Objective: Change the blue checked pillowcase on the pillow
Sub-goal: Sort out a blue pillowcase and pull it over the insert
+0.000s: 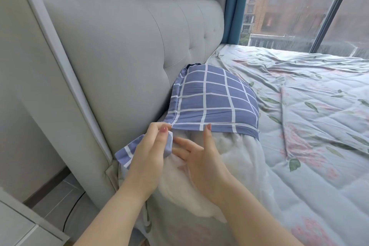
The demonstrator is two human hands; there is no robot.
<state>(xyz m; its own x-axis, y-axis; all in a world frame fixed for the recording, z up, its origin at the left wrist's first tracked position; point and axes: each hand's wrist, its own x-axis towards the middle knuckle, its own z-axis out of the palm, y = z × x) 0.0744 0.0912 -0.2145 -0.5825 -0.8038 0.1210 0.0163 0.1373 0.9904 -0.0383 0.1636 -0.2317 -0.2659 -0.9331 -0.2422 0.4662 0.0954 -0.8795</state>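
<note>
Our left hand (pixel 148 152) pinches the loose hem corner of the pillowcase (pixel 211 96) beside the headboard (pixel 119 56). Our right hand (pixel 201 152) lies spread on the bare pillow (pixel 235 150), thumb touching the hem. The pillowcase covers the far half, and the pillow runs lengthwise away from both hands.

Occlusion: pillow (pixel 189 201) far end
Sits inside blue checked pillowcase (pixel 209 96) (shape unseen); view through window (pixel 289 6) blurred, detail unreadable.

Left hand (pixel 149 158) pinches the checked pillowcase (pixel 211 96) hem; right hand (pixel 203 158) touches it.
</note>
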